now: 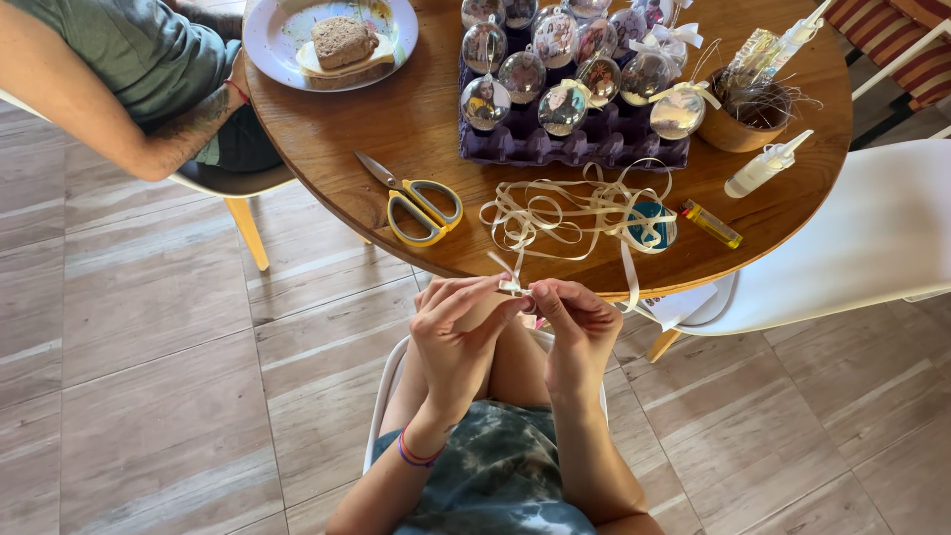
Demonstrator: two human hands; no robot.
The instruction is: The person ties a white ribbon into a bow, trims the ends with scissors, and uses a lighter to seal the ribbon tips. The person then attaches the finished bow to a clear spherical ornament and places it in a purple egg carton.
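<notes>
Seen from above, a seated person's left hand (458, 322) and right hand (575, 319) meet just below the edge of a round wooden worktop (416, 129), the fingers of both pinching a short piece of cream ribbon (510, 285) between them, held close for fine work. More loose ribbon (570, 210) lies tangled on the worktop beside yellow-handled scissors (421, 205), within easy reach. Clear ornament balls (523, 74) sit steadied in a purple egg tray (594, 147). Another person's arm (119, 109) rests near a plate (287, 50).
</notes>
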